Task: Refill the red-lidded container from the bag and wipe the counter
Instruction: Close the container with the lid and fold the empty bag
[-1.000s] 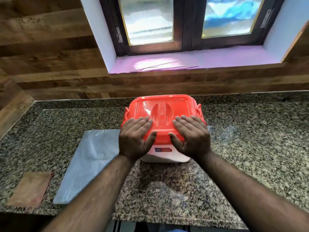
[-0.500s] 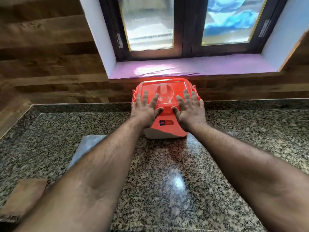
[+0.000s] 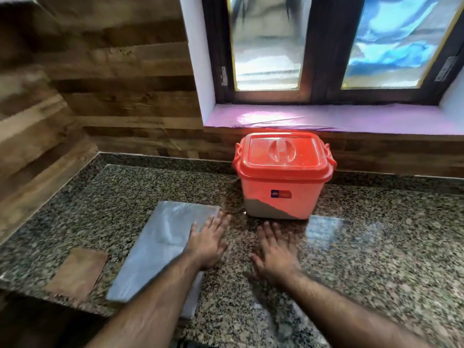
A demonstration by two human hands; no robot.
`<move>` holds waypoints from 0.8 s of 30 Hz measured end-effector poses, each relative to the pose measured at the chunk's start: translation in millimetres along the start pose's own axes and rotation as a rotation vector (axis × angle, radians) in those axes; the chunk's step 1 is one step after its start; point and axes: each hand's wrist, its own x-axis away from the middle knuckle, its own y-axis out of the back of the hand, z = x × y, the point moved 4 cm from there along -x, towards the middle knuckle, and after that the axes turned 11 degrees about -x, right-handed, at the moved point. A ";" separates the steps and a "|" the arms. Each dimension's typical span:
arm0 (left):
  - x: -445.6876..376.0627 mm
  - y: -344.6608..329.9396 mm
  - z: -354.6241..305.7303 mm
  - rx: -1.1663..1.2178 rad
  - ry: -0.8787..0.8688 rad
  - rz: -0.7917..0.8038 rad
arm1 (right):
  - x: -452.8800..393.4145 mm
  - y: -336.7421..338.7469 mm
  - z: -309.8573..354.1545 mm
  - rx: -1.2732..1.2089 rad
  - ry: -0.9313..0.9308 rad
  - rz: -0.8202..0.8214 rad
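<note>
Red-lidded container point(image 3: 282, 177) sits at far centre of counter point(image 3: 376, 247), against the wall under the window, lid on. Left hand point(image 3: 209, 243) flat, fingers apart, empty, overlapping the flat clear bag point(image 3: 160, 244); right hand point(image 3: 275, 252) open, empty, just above bare stone. Brown cloth point(image 3: 76, 271) lies near left. Judged next: take the cloth, wipe in overlapping strokes, lifting the bag. Container label point(image 3: 281, 194) too small to read.
</note>
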 end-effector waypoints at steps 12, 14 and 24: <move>29.7 -83.4 223.9 0.428 0.599 0.042 | -73.6 -54.3 137.4 -0.553 -0.244 0.058; 24.4 -97.6 249.1 0.522 0.603 0.061 | -89.5 -66.7 145.0 -0.688 -0.349 0.005; 9.0 -101.8 301.9 0.737 0.556 0.098 | -115.4 -79.0 157.3 -0.920 -0.600 -0.107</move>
